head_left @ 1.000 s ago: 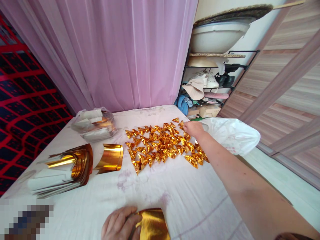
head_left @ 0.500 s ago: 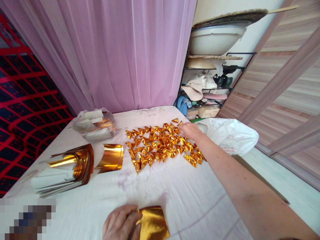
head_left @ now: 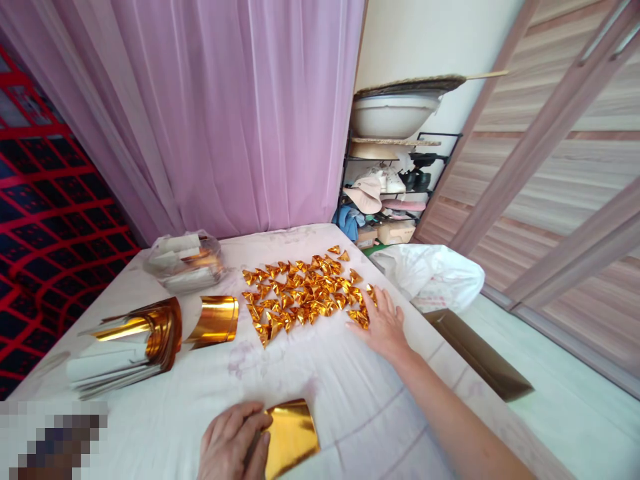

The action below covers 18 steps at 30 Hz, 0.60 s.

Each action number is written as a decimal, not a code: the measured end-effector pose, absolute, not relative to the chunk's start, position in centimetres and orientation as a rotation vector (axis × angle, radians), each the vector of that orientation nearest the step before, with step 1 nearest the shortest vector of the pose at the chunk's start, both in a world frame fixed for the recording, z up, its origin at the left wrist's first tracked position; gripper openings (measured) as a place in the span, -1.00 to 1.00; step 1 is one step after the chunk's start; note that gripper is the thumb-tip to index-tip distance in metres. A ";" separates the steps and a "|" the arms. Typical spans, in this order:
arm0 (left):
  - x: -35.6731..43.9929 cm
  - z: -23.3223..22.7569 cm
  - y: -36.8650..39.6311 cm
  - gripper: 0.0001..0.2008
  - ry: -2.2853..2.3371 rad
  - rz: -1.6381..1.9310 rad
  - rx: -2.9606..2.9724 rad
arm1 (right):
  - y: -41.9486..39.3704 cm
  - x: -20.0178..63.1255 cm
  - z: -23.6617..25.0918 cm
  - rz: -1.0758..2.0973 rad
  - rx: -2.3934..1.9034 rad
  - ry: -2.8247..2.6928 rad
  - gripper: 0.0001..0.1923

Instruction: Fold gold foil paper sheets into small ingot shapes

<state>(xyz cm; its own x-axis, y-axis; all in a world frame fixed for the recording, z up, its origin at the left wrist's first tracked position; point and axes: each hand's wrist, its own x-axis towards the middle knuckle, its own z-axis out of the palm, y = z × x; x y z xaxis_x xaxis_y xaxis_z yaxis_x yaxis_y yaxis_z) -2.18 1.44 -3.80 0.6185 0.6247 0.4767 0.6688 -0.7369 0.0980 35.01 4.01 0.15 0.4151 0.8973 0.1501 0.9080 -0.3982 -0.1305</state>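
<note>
Gold foil sheet (head_left: 290,435) sits at 6 o'clock on the white cloth (head_left: 350,373), pinned flat under your left hand (head_left: 233,443), fingers together on its near-left edge. Your right hand (head_left: 383,323), which a second ago reached to the far edge of the heap at 1 o'clock, has drawn back and now lies open, fingers spread, palm down against the near-right rim of the folded gold pieces (head_left: 300,297), holding none. That suggests the pile is being gathered inward. Farther left, at 10 o'clock, lie curled foil stacks (head_left: 150,330) and a plastic bag (head_left: 185,260).
</note>
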 end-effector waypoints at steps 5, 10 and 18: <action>-1.8 -3.1 1.4 -0.81 -1.153 -0.810 -2.741 | 3.8 34.6 0.2 0.051 -2.513 -1.614 -0.04; -1.8 -3.0 1.5 -0.79 -1.147 -0.857 -2.724 | 5.9 35.2 -0.2 0.031 -2.504 -1.579 -0.09; -2.0 -3.1 1.7 -0.75 -1.109 -0.863 -2.709 | 9.0 37.1 -0.5 0.001 -2.524 -1.511 -0.18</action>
<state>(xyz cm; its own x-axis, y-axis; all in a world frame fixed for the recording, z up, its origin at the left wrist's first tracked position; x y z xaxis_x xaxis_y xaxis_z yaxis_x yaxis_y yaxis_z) -2.00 1.68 -3.13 0.5767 0.6182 0.5341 0.6692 -0.7325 0.1252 37.13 8.98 -0.50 0.4776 0.8727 0.1012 0.8726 -0.4578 -0.1705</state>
